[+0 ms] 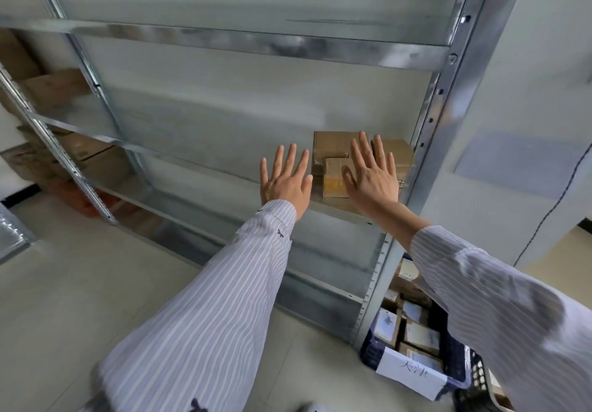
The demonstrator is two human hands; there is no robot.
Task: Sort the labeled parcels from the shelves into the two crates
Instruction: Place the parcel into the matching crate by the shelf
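Parcels (419, 336) sat packed in the blue crate (368, 349) on the floor (48, 283), at the right foot of the rack (445, 116). A white paper label (410, 376) hung on the crate's front wall; handwriting on it, not legible to me. A dark crate (464, 400) stood just beside it on the right, mostly hidden under the right sleeve (496, 299), contents unclear.

Both arms were stretched toward the rack in striped sleeves, the left sleeve (208, 315) buttoned at the cuff.

Left hand (283, 184): open, fingers straight and spread, back of the hand showing, holding nothing, just left of the shelved stack.

Right hand (373, 184): same, flat and spread, overlapping the front of the brown parcels (333, 155). Touching or not, couldn't tell.

Those brown parcels were stacked at the right end of a middle shelf (208, 168), close to the right upright: a small taped one in front, larger ones behind.

Further back on the left, a second rack (41, 123) carried blurred cardboard boxes (54, 88). A thin dark cable (551, 213) ran down the wall on the right.
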